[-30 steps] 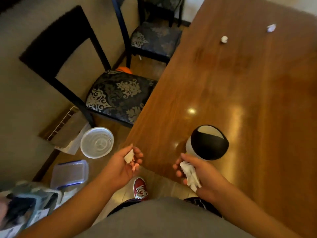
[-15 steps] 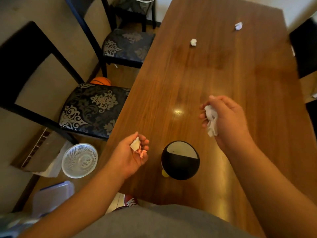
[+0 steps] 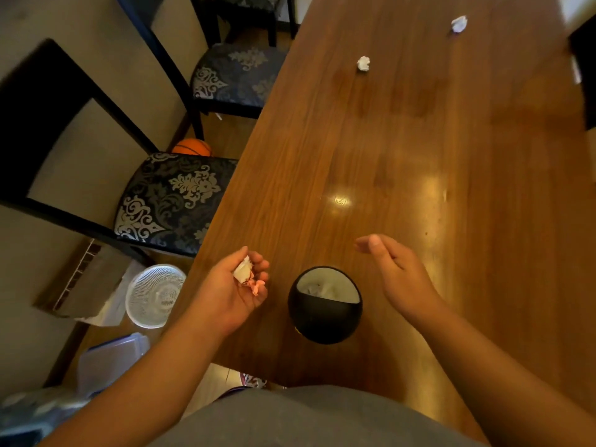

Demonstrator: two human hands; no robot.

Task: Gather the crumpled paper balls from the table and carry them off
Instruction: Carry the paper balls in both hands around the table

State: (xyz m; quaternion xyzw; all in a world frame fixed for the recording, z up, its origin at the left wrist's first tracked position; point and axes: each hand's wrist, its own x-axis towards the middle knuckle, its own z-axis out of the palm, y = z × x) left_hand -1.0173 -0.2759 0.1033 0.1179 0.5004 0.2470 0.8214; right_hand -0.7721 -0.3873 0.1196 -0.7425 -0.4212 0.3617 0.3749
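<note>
- Holding a white paper wad (image 3: 242,271) plus a pink scrap (image 3: 256,285), left hand (image 3: 232,291) sits palm-up over the table's near left edge, fingers curled round both.
- Black bin (image 3: 324,321) upright on table (image 3: 419,172), between the two hands, near each; crumpled white paper (image 3: 325,289) lies inside it.
- Right hand (image 3: 396,272) above tabletop just right of bin, fingers straight and loose, grasping nothing.
- Floor left of table: white slotted basket (image 3: 154,295), clear lidded container (image 3: 113,359).
- Patterned chair (image 3: 174,201) at table's left side, basketball (image 3: 192,147) on floor behind it.
- Near paper ball (image 3: 363,63) on bare tabletop, well beyond both hands.
- Far paper ball (image 3: 459,24) further back and right, well apart from the first.
</note>
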